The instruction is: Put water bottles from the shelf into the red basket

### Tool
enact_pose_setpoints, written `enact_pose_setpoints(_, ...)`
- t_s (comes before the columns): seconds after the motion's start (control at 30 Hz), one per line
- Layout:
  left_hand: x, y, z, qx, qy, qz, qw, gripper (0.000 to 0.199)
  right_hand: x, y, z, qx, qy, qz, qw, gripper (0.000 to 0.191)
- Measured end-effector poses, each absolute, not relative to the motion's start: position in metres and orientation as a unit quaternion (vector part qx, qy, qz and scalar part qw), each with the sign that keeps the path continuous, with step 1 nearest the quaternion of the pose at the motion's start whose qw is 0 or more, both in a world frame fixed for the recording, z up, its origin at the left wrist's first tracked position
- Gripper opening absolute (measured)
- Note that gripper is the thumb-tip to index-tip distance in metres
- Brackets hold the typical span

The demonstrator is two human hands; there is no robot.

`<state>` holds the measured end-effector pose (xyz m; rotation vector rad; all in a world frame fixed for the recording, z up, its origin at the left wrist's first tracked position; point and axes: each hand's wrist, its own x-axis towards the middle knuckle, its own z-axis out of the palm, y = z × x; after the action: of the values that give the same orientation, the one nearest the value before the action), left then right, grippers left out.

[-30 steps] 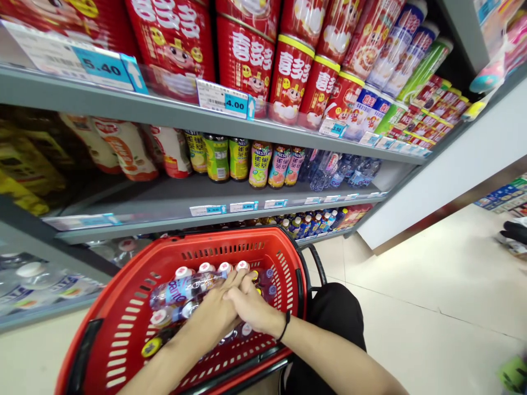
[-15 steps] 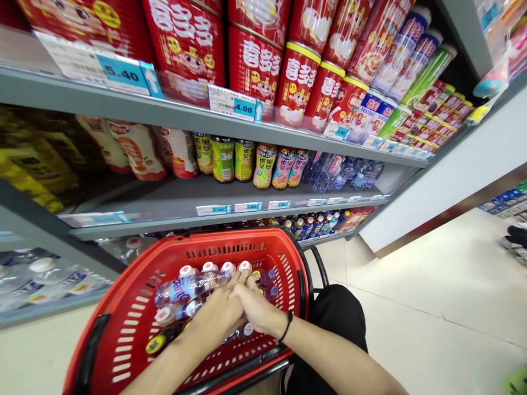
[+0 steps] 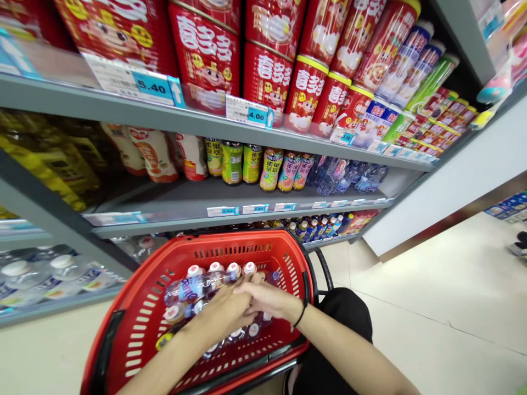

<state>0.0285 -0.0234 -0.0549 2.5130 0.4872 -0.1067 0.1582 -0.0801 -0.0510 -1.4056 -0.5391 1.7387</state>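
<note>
Over the red shopping basket (image 3: 135, 307), my left hand (image 3: 228, 304) and my right hand (image 3: 269, 299) are clasped together. The fingers of the right hand wrap round the left, and the left fingers show only in part. No product is visible in either hand. Beneath them lie several drink bottles. A clear bottle with a blue label (image 3: 193, 286) lies on its side just left of my hands. White-capped bottles (image 3: 216, 267) line up behind it. A yellow-capped bottle (image 3: 163, 341) lies at the basket's left, partly behind my left forearm.
A grey shelf (image 3: 173, 198) rises right behind the basket, holding tea bottles (image 3: 270, 170) and red cans (image 3: 206, 57) above. Large water bottles (image 3: 68, 269) stand low at the left. My knee (image 3: 348, 312) is beside the basket's black handle (image 3: 325, 269). Tiled floor (image 3: 424, 291) lies to the right.
The view has shifted slightly, so the basket and shelf appear a little further right. My hands stay clasped over the bottles.
</note>
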Motion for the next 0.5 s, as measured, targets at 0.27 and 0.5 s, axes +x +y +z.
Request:
enact_pose_setpoints(0.27,0.017,-0.017,-0.031,0.947,0.201,-0.076,0.238,0.054,0.286,-0.023,0.036,-0.767,-0.383,0.453,0.247,0.025)
enact_pose_setpoints(0.5,0.016,-0.020,-0.043,0.949,0.197,-0.062,0.239,0.036,0.433,0.026,0.095,-0.890,-0.324,-0.079,0.311,0.035)
